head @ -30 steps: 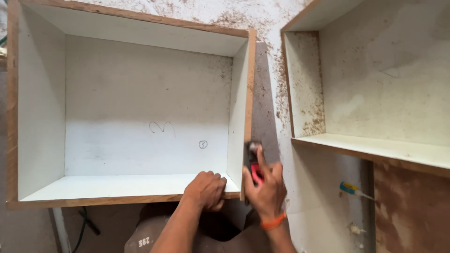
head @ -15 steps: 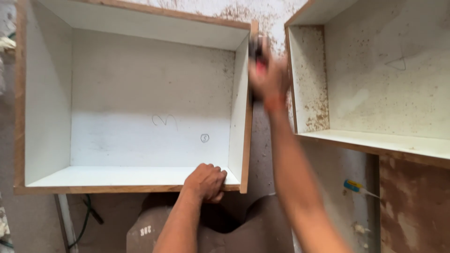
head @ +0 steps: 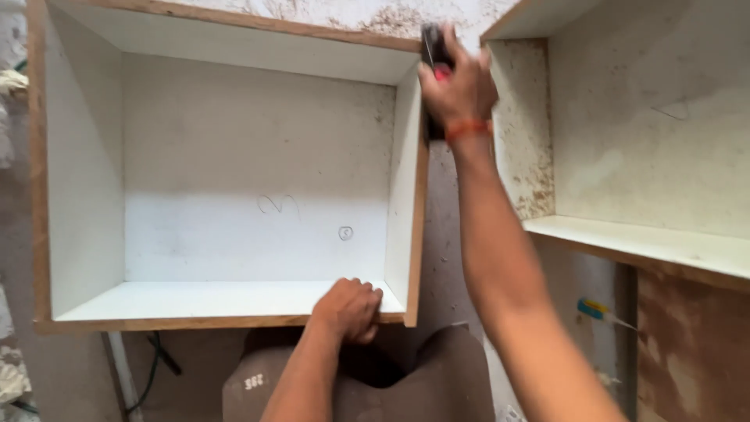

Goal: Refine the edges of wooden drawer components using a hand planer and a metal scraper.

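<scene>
My right hand (head: 459, 87) was up near the top of the frame, a little right of centre, clenched around a dark tool (head: 432, 48) with a bit of red showing at my fingers; the picture was blurred there, so I could not tell what kind of tool it was. It sat against the top right corner of the open white cabinet box (head: 78, 180), where the right side panel (head: 406, 180) met the top panel. An orange band (head: 466, 129) ran round that wrist, and my forearm stretched down to the lower right of the frame. My left hand (head: 349, 309) was low in the middle, fingers curled over the front edge of the bottom panel (head: 195, 301), gripping it close to the lower right corner of the box. The box filled the left and centre of the frame, its raw brown edges facing me and a few pencil marks on its back panel. A second open box (head: 648, 141), speckled with sawdust, stood to the right, apart from the first, with a strip of dusty floor (head: 445, 234) between them. A screwdriver with a blue and yellow handle (head: 595, 309) lay at the lower right, below that second box. A dark cable (head: 152, 363) trailed at the lower left under the first box.
</scene>
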